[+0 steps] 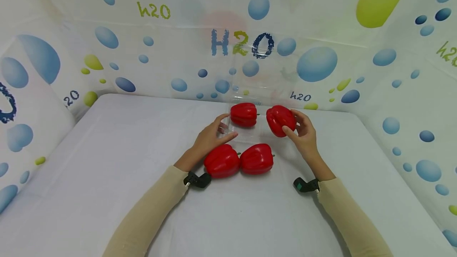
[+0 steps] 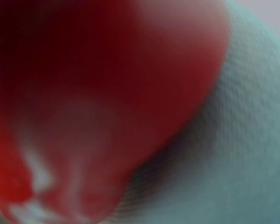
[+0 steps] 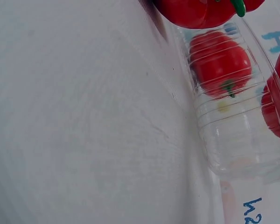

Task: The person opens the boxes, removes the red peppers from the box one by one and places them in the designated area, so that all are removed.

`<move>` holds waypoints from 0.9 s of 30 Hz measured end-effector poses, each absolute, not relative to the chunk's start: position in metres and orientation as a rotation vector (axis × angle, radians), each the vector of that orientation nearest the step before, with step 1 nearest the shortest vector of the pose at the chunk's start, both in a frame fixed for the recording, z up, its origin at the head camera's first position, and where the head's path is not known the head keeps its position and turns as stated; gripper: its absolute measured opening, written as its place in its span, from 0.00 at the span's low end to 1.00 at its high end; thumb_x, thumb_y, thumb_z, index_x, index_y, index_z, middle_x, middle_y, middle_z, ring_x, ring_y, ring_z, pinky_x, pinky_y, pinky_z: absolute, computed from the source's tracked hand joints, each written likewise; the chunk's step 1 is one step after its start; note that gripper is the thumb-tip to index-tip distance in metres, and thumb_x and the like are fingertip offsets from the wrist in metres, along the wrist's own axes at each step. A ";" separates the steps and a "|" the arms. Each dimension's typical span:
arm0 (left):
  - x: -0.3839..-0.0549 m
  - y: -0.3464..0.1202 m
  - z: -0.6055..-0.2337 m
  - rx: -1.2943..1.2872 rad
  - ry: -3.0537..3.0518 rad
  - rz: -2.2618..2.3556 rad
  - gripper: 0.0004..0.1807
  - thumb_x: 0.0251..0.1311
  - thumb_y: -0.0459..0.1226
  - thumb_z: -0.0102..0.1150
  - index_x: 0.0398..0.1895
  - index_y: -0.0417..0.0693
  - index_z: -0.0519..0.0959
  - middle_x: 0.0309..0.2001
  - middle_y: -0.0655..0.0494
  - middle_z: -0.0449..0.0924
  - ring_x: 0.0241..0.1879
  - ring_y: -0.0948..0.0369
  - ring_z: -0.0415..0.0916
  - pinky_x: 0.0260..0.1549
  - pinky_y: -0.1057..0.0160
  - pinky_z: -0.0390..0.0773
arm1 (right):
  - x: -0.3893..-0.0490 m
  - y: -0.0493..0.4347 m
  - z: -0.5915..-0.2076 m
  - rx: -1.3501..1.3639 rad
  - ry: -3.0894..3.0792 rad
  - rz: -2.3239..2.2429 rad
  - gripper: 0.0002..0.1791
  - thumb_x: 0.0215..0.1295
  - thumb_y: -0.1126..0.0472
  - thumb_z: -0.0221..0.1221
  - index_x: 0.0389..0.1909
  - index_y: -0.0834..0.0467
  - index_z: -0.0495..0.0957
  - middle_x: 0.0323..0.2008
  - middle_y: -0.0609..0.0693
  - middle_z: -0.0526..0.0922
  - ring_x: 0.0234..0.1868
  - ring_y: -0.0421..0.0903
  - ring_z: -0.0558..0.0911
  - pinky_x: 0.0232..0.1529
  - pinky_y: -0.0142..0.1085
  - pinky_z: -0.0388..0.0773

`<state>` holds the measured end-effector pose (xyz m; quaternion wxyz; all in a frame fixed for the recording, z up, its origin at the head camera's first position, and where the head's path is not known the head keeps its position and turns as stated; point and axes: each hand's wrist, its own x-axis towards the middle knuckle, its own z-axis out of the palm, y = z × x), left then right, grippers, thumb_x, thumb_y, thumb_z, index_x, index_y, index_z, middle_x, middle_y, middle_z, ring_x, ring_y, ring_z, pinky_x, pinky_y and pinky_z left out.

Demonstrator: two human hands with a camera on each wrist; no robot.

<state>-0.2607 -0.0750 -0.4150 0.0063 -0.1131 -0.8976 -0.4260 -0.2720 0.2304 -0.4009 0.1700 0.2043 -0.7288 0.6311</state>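
Note:
A clear plastic container (image 1: 250, 136) stands near the back of the table with one red bell pepper (image 1: 244, 115) inside. At its left wall my left hand (image 1: 210, 136) holds the corner, thumb across the front and fingers against the side. My right hand (image 1: 303, 134) grips another red bell pepper (image 1: 280, 120) between thumb and fingers, over the container's right part. This held pepper shows at the right edge of the right wrist view. Two more peppers lie in front, the left one (image 1: 222, 162) beside my left wrist, the other pepper (image 1: 257, 159) touching it.
The container's clear raised lid (image 1: 264, 54) leans up at the back before the patterned backdrop (image 1: 192, 58). A white cloth (image 1: 143, 138) covers the table. In the left wrist view a blurred red pepper (image 2: 107, 93) fills most of the picture.

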 end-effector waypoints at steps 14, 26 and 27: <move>-0.254 -0.079 -0.415 -0.374 -2.820 -1.354 0.42 0.58 0.56 0.61 0.74 0.59 0.56 0.56 0.50 0.76 0.55 0.53 0.75 0.52 0.49 0.79 | -0.252 0.231 -0.399 0.549 -2.096 1.823 0.34 0.59 0.73 0.63 0.67 0.65 0.64 0.61 0.48 0.72 0.60 0.47 0.72 0.53 0.27 0.76; -0.249 -0.081 -0.412 -0.388 -2.830 -1.342 0.43 0.58 0.56 0.61 0.74 0.60 0.56 0.56 0.49 0.76 0.55 0.52 0.75 0.52 0.49 0.79 | -0.237 0.232 -0.397 0.561 -2.058 1.860 0.33 0.59 0.75 0.61 0.66 0.64 0.64 0.60 0.49 0.73 0.59 0.47 0.73 0.52 0.28 0.78; -0.249 -0.081 -0.412 -0.384 -2.832 -1.343 0.43 0.58 0.56 0.61 0.74 0.60 0.56 0.56 0.49 0.76 0.55 0.52 0.75 0.52 0.49 0.79 | -0.236 0.232 -0.396 0.560 -2.050 1.869 0.33 0.59 0.75 0.61 0.66 0.65 0.64 0.60 0.49 0.73 0.59 0.48 0.73 0.52 0.28 0.78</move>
